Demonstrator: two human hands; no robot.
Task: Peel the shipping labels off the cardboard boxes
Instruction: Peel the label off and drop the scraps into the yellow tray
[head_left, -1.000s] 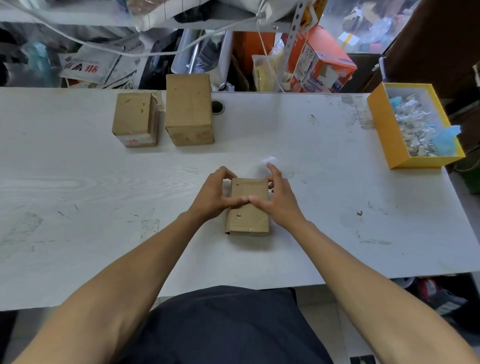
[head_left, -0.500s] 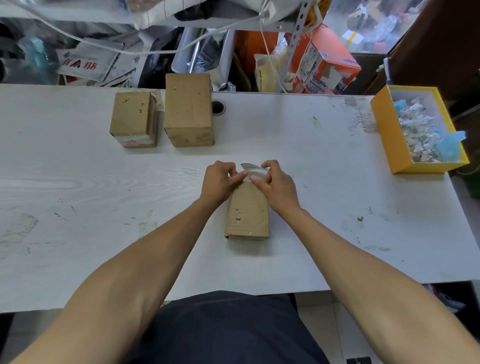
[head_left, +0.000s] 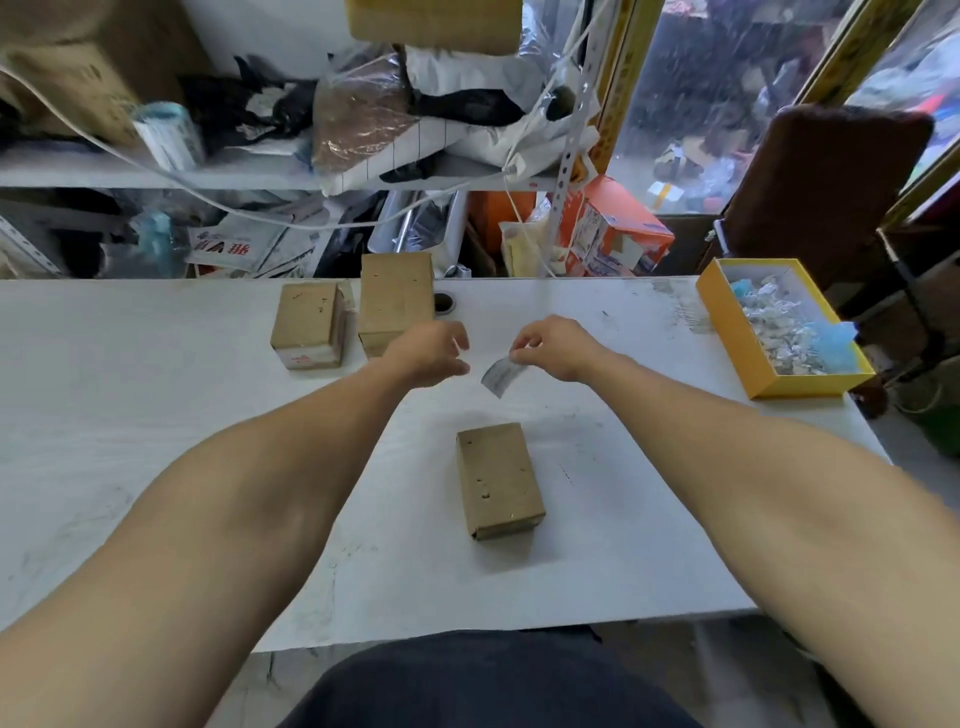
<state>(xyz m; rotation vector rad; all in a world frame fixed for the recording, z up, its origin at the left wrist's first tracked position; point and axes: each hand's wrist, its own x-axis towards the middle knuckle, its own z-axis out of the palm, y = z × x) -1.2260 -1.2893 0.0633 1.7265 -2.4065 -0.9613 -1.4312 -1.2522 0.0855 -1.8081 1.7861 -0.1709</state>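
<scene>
A small brown cardboard box (head_left: 500, 479) lies on the white table (head_left: 156, 415) in front of me, its top bare. My right hand (head_left: 558, 347) is raised above the table beyond the box and pinches a peeled white label (head_left: 500, 375) that hangs from its fingertips. My left hand (head_left: 428, 353) hovers just left of the label with loosely curled fingers and holds nothing. Two more cardboard boxes stand at the back: a lower one (head_left: 309, 325) with a white and red label on its front face, and a taller one (head_left: 396, 296) beside it.
A yellow tray (head_left: 737, 338) filled with crumpled white and blue label scraps sits at the table's right edge. A cable hole (head_left: 443, 303) lies right of the taller box. Cluttered shelves, bags and an orange carton stand behind the table. A dark chair stands at the far right.
The label has come off the near box. Both hands rose away from the box toward the back, the right one carrying the label, and the left hand let go.
</scene>
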